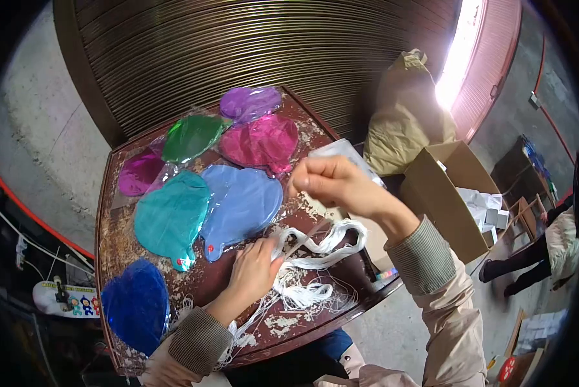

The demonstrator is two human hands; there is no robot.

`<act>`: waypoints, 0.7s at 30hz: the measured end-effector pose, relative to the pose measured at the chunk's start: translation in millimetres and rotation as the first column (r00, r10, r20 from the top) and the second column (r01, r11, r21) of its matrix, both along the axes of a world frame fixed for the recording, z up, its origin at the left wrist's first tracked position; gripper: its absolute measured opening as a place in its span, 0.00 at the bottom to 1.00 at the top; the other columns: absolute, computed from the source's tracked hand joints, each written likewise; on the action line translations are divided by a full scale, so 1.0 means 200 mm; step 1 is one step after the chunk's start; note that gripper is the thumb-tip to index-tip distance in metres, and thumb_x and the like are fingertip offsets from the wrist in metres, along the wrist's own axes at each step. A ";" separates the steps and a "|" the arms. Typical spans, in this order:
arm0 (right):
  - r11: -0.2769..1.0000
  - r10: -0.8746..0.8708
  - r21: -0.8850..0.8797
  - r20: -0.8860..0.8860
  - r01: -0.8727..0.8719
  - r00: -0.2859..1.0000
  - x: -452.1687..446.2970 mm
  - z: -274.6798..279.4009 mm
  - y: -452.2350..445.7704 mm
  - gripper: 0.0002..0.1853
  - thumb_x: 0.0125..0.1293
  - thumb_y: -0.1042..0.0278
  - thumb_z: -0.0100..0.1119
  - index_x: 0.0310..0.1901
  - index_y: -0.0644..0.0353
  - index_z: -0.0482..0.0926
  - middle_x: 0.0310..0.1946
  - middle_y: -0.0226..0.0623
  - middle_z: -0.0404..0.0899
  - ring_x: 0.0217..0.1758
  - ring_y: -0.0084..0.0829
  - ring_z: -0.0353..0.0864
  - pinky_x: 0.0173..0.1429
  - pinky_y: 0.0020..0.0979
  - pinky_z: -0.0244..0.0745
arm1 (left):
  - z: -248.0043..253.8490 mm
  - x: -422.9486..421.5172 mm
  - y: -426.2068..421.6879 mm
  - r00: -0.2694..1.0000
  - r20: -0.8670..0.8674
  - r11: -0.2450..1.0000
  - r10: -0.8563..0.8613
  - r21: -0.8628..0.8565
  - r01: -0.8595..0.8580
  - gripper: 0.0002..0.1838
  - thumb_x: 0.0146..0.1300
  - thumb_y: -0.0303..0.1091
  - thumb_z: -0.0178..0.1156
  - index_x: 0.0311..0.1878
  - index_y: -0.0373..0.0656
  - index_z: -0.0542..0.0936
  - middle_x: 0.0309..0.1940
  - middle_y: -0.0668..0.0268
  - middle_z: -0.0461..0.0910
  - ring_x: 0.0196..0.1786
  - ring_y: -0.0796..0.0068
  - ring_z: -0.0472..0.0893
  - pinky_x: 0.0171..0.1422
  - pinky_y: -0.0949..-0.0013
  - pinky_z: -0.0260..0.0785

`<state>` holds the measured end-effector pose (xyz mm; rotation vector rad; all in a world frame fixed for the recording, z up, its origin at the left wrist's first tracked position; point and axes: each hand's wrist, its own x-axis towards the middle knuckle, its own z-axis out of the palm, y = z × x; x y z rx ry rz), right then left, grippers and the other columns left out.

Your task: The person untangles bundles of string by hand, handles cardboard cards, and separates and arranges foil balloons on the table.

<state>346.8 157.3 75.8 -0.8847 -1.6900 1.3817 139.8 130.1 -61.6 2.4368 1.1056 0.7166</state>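
My left hand is low over the table, fingers bent and closed at the edge of a looped bundle of white string. Strands of the string run past its thumb and down towards my left sleeve. Raised above the table's right side, my right hand has its fingers curled in a pinch; whatever is between the fingertips is too small to make out. Just beyond my hands lie flat foil balloons in clear wrappers: light blue, teal and pink.
More flat balloons, green, purple and dark blue, lie on the worn brown table. To the right stand an open cardboard box and a large brown paper sack. A person is at the far right.
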 end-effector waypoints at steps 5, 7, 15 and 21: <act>0.986 -0.127 0.117 0.031 0.123 0.991 0.08 0.17 -0.01 0.08 0.65 0.68 0.52 0.33 0.59 0.80 0.18 0.20 0.70 0.17 0.10 0.56 0.21 0.13 0.49 | -0.02 -0.07 -0.01 0.997 0.070 0.970 -0.017 -0.241 0.033 0.06 0.60 0.29 0.49 0.36 0.38 0.73 0.27 0.61 0.76 0.29 0.64 0.76 0.38 0.63 0.69; 0.955 -0.246 0.176 0.010 0.241 0.969 0.13 0.22 0.02 0.08 0.64 0.68 0.52 0.33 0.59 0.80 0.16 0.19 0.69 0.14 0.08 0.52 0.18 0.12 0.46 | -0.04 -0.10 0.00 0.982 0.186 0.949 0.036 -0.313 0.025 0.07 0.62 0.28 0.45 0.33 0.39 0.73 0.20 0.65 0.74 0.23 0.68 0.73 0.31 0.67 0.68; 0.846 -0.499 0.175 -0.069 0.503 0.864 0.36 0.30 0.09 0.09 0.63 0.63 0.56 0.37 0.58 0.80 0.14 0.17 0.64 0.14 0.09 0.53 0.18 0.14 0.45 | 0.24 -0.43 0.05 0.619 0.634 0.530 0.464 -0.758 0.380 0.09 0.68 0.31 0.43 0.34 0.41 0.71 0.16 0.73 0.65 0.16 0.82 0.61 0.30 0.75 0.64; 0.800 -0.461 0.341 -0.177 0.493 0.870 0.45 0.37 0.15 0.10 0.64 0.62 0.54 0.40 0.58 0.79 0.13 0.16 0.61 0.14 0.08 0.52 0.16 0.13 0.45 | 0.13 -0.56 -0.06 0.800 0.552 0.781 0.234 -0.596 0.183 0.07 0.65 0.32 0.50 0.41 0.38 0.72 0.36 0.61 0.74 0.39 0.76 0.73 0.48 0.73 0.66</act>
